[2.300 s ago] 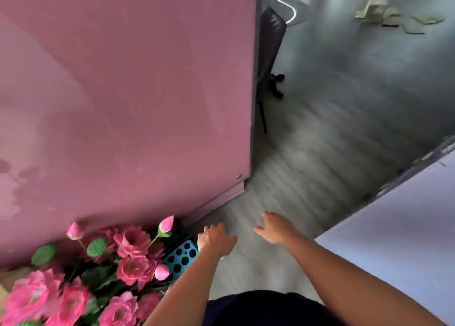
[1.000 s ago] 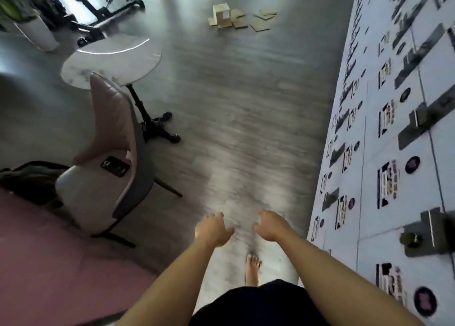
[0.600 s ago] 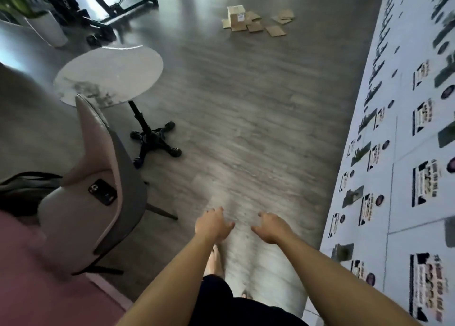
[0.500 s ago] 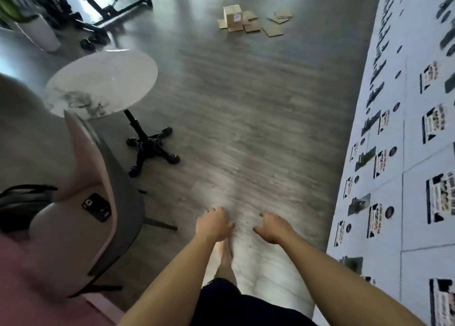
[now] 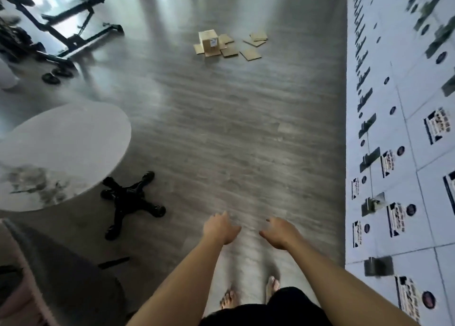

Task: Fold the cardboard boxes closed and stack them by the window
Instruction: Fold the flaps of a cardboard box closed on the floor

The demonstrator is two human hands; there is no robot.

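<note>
One folded cardboard box (image 5: 209, 40) with a white label stands upright on the grey wood floor at the far end of the room. Several flat cardboard pieces (image 5: 251, 47) lie scattered around it and to its right. My left hand (image 5: 219, 229) and my right hand (image 5: 279, 232) hang out in front of me, low in the view and far from the cardboard. Both hold nothing, with the fingers loosely curled and apart. My bare feet show below them on the floor.
A round white table (image 5: 61, 151) on a black star base (image 5: 130, 201) stands at the left, with a chair back (image 5: 44, 271) at the lower left. Black metal equipment (image 5: 61, 30) sits at the far left. A wall of white lockers (image 5: 403, 153) runs along the right.
The view has turned from a pink wall and flowers to the open floor and moved forward past the chair and table. The cardboard appears closer. My hands stay empty in front.
</note>
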